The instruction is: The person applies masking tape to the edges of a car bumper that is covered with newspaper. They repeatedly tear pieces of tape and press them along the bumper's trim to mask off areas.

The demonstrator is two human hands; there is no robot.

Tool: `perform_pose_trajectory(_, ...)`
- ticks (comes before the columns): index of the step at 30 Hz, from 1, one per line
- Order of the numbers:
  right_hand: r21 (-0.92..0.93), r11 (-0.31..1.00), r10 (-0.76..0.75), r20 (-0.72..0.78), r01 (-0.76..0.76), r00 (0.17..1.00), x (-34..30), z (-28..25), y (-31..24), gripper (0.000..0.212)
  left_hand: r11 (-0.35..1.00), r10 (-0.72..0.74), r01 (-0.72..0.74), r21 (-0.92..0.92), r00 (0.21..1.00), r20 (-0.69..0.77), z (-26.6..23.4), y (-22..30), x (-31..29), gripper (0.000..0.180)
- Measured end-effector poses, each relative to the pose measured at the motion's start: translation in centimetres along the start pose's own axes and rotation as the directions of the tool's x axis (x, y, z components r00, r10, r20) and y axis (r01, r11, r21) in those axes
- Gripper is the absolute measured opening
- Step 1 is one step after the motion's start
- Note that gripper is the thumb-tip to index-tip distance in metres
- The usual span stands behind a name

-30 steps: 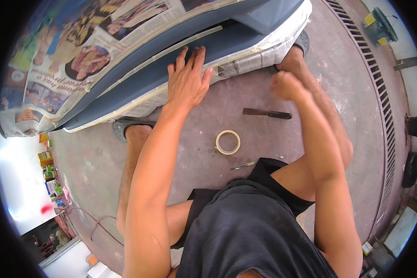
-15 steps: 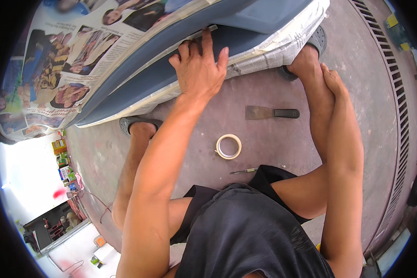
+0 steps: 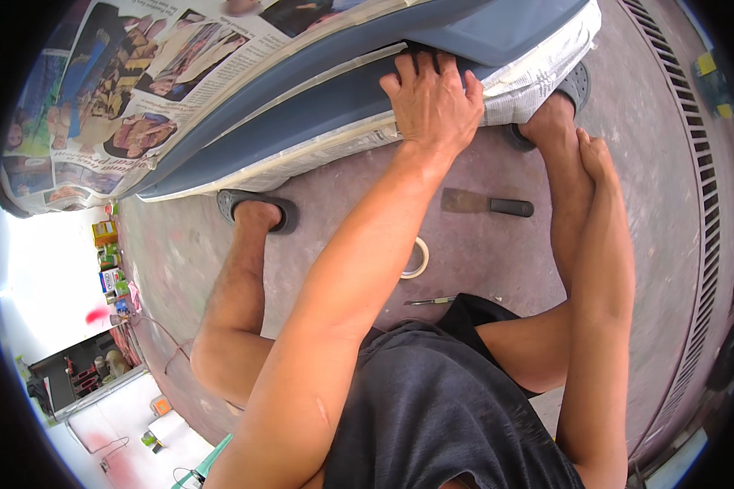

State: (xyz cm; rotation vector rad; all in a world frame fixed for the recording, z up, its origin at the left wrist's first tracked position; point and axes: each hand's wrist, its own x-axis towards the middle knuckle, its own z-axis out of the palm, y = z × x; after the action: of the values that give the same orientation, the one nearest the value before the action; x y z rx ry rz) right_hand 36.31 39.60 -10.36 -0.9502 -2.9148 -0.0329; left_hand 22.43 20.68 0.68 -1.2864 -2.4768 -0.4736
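Note:
My left hand reaches up to a blue-grey car body panel, its fingers spread and pressed at the right end of a long groove. Nothing shows in that hand; its fingertips are partly hidden in the recess. Thin pale tape strip runs along the groove's upper edge. Newspaper and masking tape cover the surfaces around the panel. My right hand lies against my right shin, fingers partly hidden, holding no tool.
On the concrete floor lie a putty knife with a black handle, a masking tape roll partly behind my left forearm, and a slim cutter. A floor drain grate runs at right. Shelved containers stand at far left.
My left hand has slid rightward along the groove, its forearm now covering part of the tape roll. My right hand stays at the shin. The view has shifted slightly.

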Motion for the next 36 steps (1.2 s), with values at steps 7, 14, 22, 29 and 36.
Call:
perform_pose_trajectory(7, -0.059, 0.994, -0.098, -0.188, 0.089, 0.977, 0.0, 1.7, 1.1, 0.035, 0.99, 0.131, -0.128, 0.054, 0.99, -0.058, 1.3, -3.9, -1.2, 0.063)
perform_pose_trajectory(14, -0.038, 0.999, -0.026, -0.001, 0.026, 1.0, -0.1, 1.2, 0.6, 0.035, 0.964, 0.253, -0.255, 0.068, 0.966, 0.047, -1.8, -10.3, -1.3, 0.06)
perform_pose_trajectory(22, -0.107, 0.992, -0.073, -0.068, 0.065, 0.995, 0.1, 1.4, 0.5, 0.038, 0.966, 0.243, -0.241, 0.09, 0.97, -0.014, -7.4, -15.9, -7.0, 0.054)
perform_pose_trajectory(29, -0.164, 0.983, 0.118, 0.195, -0.086, 0.974, 0.3, -0.2, -1.9, 0.047, 0.969, -0.175, 0.217, 0.121, 0.942, -0.287, -8.5, -33.8, -20.0, 0.051)
perform_pose_trajectory(36, -0.254, 0.932, -0.275, -0.038, 0.257, 0.961, 0.1, 1.2, -0.7, 0.049, 0.454, -0.848, 0.839, 0.299, 0.303, 0.436, -11.0, -41.0, -25.2, 0.083)
